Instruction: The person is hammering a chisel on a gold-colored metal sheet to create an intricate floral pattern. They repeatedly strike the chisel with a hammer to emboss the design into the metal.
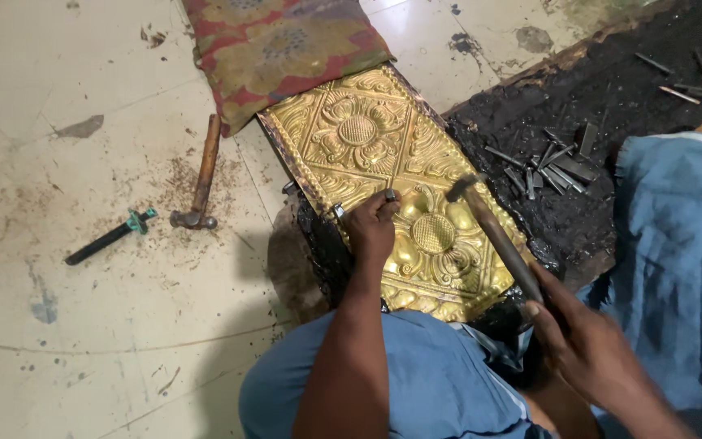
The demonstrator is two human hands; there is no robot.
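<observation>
Pale floor tiles carry an embossed brass sheet. On it, the left hand pinches a punch upright; the right hand grips a raised hammer. Loose punches lie beside it.

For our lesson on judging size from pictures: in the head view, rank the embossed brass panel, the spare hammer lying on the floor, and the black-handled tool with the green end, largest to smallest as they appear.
1. Embossed brass panel, by far the largest.
2. Spare hammer.
3. Black-handled tool, a little shorter than the hammer, so that ranking is less sure.
</observation>
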